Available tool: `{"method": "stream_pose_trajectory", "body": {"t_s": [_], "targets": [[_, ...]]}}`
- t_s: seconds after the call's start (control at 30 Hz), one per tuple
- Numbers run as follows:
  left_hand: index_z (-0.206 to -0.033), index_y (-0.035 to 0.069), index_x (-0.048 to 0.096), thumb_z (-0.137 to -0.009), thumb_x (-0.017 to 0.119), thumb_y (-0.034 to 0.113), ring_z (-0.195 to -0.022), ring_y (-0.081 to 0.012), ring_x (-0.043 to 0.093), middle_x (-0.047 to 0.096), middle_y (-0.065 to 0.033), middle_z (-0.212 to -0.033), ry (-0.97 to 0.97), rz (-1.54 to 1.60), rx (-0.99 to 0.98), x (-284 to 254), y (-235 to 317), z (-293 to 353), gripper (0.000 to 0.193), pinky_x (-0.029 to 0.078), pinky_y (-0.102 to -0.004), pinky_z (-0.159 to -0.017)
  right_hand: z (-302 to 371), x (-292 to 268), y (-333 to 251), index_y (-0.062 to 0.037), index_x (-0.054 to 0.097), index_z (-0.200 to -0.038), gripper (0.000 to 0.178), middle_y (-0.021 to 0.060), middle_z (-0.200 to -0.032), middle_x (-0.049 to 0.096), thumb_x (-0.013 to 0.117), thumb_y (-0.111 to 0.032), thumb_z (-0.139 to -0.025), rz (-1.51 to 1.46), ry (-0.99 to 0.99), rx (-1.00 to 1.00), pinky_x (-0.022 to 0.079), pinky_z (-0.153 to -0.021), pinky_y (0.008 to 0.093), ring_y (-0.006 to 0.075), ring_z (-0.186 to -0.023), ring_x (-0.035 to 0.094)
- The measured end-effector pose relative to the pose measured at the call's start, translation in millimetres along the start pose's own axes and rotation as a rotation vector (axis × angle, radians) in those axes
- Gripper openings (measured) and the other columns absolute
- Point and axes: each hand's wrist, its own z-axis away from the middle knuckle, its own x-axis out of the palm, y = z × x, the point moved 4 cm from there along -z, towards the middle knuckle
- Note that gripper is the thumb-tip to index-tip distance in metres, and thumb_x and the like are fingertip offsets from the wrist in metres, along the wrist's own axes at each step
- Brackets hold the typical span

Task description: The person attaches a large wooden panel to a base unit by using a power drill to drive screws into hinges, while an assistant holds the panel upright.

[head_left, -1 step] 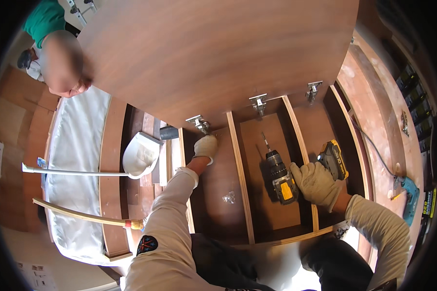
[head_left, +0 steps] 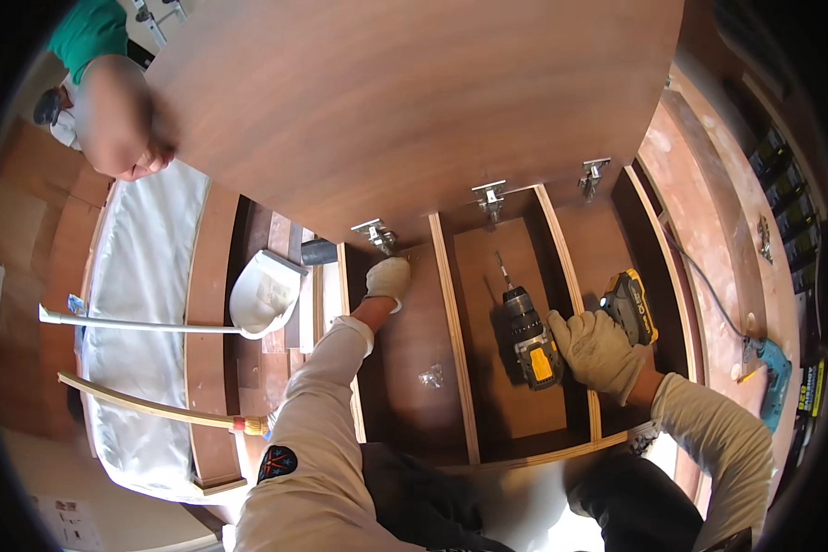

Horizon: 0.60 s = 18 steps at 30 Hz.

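A large brown wooden panel [head_left: 432, 101] joins a divided cabinet frame [head_left: 454, 350] by several metal hinges. My left hand [head_left: 388, 279], gloved, is curled just below the left hinge [head_left: 375, 235]; its fingertips and anything in them are hidden. Wrapped round the handle of a yellow-and-black cordless drill [head_left: 535, 345] is my gloved right hand [head_left: 598, 351]. The drill's bit points away from me over the middle compartment, and its battery is right of my hand. Further along the panel are the middle hinge [head_left: 489, 198] and right hinge [head_left: 593, 177]. Small screws [head_left: 431, 375] lie in the left compartment.
Another person's hand [head_left: 133, 156], green sleeve above it, is by the panel's left edge. Left of the cabinet are a white long-handled dustpan [head_left: 267, 296], a wooden-handled brush [head_left: 147, 405] and a white-wrapped slab [head_left: 147, 267]. A teal corded power tool [head_left: 776, 382] lies right.
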Motion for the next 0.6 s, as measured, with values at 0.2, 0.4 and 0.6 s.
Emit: {"method": "stream_pose_trajectory", "body": {"t_s": [0.2, 0.4, 0.6], "targets": [[-0.088, 0.006, 0.078, -0.091, 0.059, 0.017, -0.085, -0.0361, 0.075, 0.075, -0.0191, -0.090, 0.040, 0.106, -0.059, -7, 3, 5, 0.021, 0.061, -0.0483, -0.071, -2, 2, -3, 0.0026, 0.050, -0.136, 0.053, 0.0132, -0.094, 0.065, 0.062, -0.017, -0.088, -0.013, -0.105, -0.014, 0.051, -0.072, 0.0405, 0.0275, -0.084, 0.064], [-0.095, 0.004, 0.077, -0.090, 0.060, 0.014, -0.090, -0.0391, 0.074, 0.074, -0.0230, -0.096, -0.067, 0.248, -0.176, -4, -21, 5, 0.021, 0.060, -0.0490, -0.076, -7, -2, 3, 0.0015, 0.049, -0.139, 0.058, 0.0174, -0.100, 0.067, 0.062, -0.014, -0.085, 0.008, -0.240, -0.009, 0.053, -0.082, 0.0431, 0.0314, -0.092, 0.067], [-0.100, 0.002, 0.074, -0.097, 0.059, 0.028, -0.093, -0.0380, 0.072, 0.074, -0.0222, -0.095, 0.210, 0.321, 0.065, -19, -1, 11, 0.031, 0.056, -0.0491, -0.085, 0, 2, 7, 0.0013, 0.048, -0.141, 0.058, 0.0164, -0.097, 0.066, 0.060, -0.016, -0.087, 0.002, -0.221, -0.011, 0.053, -0.081, 0.0427, 0.0306, -0.090, 0.067]]}}
